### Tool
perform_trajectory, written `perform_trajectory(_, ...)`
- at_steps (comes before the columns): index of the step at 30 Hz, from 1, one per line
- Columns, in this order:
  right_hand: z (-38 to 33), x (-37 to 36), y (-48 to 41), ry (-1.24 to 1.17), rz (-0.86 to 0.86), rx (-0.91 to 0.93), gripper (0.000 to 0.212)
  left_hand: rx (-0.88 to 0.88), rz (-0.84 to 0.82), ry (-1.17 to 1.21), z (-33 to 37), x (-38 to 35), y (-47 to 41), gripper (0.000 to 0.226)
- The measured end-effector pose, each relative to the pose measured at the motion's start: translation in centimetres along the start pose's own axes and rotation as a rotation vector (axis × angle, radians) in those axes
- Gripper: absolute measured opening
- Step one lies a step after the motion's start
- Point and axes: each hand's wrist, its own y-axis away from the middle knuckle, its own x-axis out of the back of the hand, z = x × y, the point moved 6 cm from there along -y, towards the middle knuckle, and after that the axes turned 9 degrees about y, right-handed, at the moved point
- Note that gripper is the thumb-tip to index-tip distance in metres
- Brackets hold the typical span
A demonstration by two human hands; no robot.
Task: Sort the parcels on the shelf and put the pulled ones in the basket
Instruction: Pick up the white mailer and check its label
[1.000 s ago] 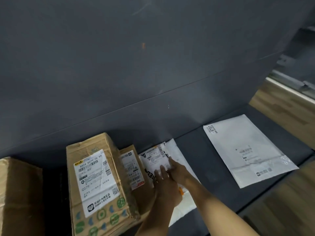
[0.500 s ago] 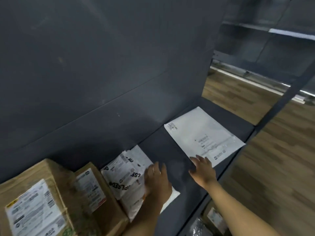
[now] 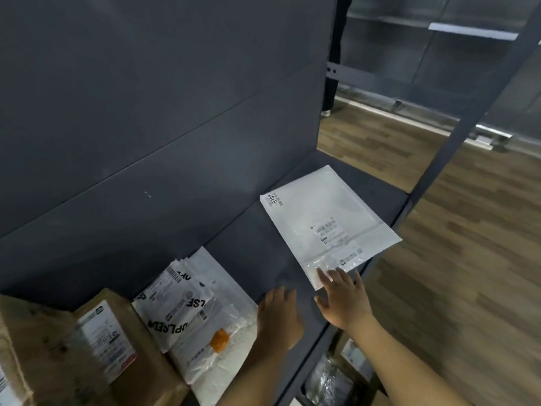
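Dark grey metal shelf (image 3: 257, 230) with a matching grey back panel (image 3: 146, 112). A plain white mailer (image 3: 325, 227) has small black print. White poly mailers (image 3: 202, 306) show bold black lettering and an orange sticker (image 3: 220, 340). A brown cardboard box (image 3: 152, 367) bears a white label (image 3: 102, 338) edged in red. The floor (image 3: 468, 273) is brown wood-grain planks.

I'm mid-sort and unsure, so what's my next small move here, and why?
Probably draw the white mailer toward you with the right hand: its straight fingers touch the mailer's near corner, it lies flat, and the left hand holds nothing.
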Motion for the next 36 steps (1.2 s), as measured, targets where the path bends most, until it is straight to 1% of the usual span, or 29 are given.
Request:
perform_trajectory(3, -0.6, -0.3, 0.0, 0.031, -0.036, 0.058, 0.061, 0.034, 0.001, 0.049, -0.1, -0.1, 0.1, 0.058)
perform_trajectory(5, -1.2, -0.2, 0.3, -0.004, -0.04, 0.048, 0.051, 0.059, -0.012, 0.079, -0.2, -0.3, 0.1, 0.058)
perform_trajectory(6, -1.2, -0.1, 0.0, 0.022, -0.022, 0.037, 0.047, 0.069, -0.019, 0.092, -0.2, -0.3, 0.0, 0.058)
perform_trajectory(7, -1.2, -0.1, -0.2, 0.014, -0.016, 0.045, 0.046, 0.074, -0.02, 0.104, -0.1, -0.2, 0.0, 0.058)
perform_trajectory(8, -1.2, -0.3, -0.3, 0.001, -0.008, 0.056, 0.049, 0.076, -0.015, 0.116, -0.1, -0.2, -0.1, 0.057)
perform_trajectory(10, -0.7, -0.9, -0.7, -0.015, -0.086, 0.072, 0.055, 0.087, -0.001, 0.146, -0.1, -0.2, 0.0, 0.056)
perform_trajectory(13, -0.5, -0.2, -0.6, 0.022, -0.047, 0.055, 0.059, 0.131, -0.003, 0.243, -0.1, -0.5, -0.1, 0.052)
perform_trajectory(15, -1.4, 0.2, 0.0, 0.0, -0.018, 0.074, 0.06, 0.203, -0.012, 0.407, -0.1, -1.0, -0.1, 0.052)
perform_trajectory(17, -2.6, 0.7, 1.4, 0.017, 0.107, 0.111, 0.057, 0.3, 0.011, 0.645, -0.1, -1.6, 0.0, 0.057)
perform_trajectory(19, -4.0, 0.7, 3.1, -0.075, 0.166, 0.168, 0.054, 0.4, 0.068, 0.819, -0.2, -1.8, 0.1, 0.06)
perform_trajectory(20, -4.7, 0.2, 4.1, -0.128, 0.163, 0.199, 0.053, 0.459, 0.103, 0.867, -0.4, -1.8, 0.1, 0.058)
perform_trajectory(21, -5.0, -0.2, 4.7, -0.198, 0.136, 0.226, 0.051, 0.529, 0.139, 0.892, -0.8, -1.7, 0.2, 0.052)
perform_trajectory(23, -4.5, -0.6, 4.6, -0.352, 0.095, 0.221, 0.046, 0.627, 0.186, 0.949, -1.7, -1.4, 0.3, 0.026)
perform_trajectory(24, -3.3, -0.9, 4.0, -0.438, 0.109, 0.169, 0.044, 0.65, 0.185, 0.982, -2.1, -1.3, 0.2, 0.02)
perform_trajectory(25, -1.6, -0.7, 3.3, -0.511, 0.168, 0.081, 0.043, 0.659, 0.169, 1.005, -2.3, -1.4, 0.1, 0.026)
perform_trajectory(26, 0.5, -0.4, 2.7, -0.545, 0.238, -0.058, 0.044, 0.645, 0.144, 1.0, -2.5, -1.5, -0.1, 0.038)
perform_trajectory(27, 3.0, -0.1, 2.2, -0.559, 0.289, -0.24, 0.049, 0.624, 0.114, 0.981, -2.3, -1.6, -0.3, 0.047)
perform_trajectory(28, 5.5, -0.3, 1.9, -0.603, 0.267, -0.441, 0.056, 0.601, 0.088, 0.96, -2.2, -1.7, -0.5, 0.051)
perform_trajectory(29, 7.8, -0.6, 1.8, -0.669, 0.187, -0.618, 0.066, 0.587, 0.061, 0.947, -1.8, -1.7, -0.5, 0.051)
perform_trajectory(30, 9.7, -1.4, 1.9, -0.732, 0.068, -0.739, 0.076, 0.581, 0.045, 0.937, -1.5, -1.7, -0.6, 0.051)
perform_trajectory(31, 11.1, -2.1, 2.1, -0.757, -0.045, -0.801, 0.085, 0.58, 0.029, 0.939, -1.2, -1.9, -0.7, 0.051)
perform_trajectory(32, 12.1, -2.9, 2.1, -0.774, -0.13, -0.815, 0.092, 0.569, 0.016, 0.95, -1.0, -2.1, -0.8, 0.05)
perform_trajectory(34, 13.1, -4.1, 2.2, -0.838, -0.185, -0.782, 0.1, 0.556, -0.014, 0.961, -0.5, -2.5, -0.8, 0.052)
perform_trajectory(36, 12.9, -4.9, 2.5, -0.896, -0.202, -0.773, 0.097, 0.568, -0.035, 0.947, -0.3, -2.9, -0.6, 0.057)
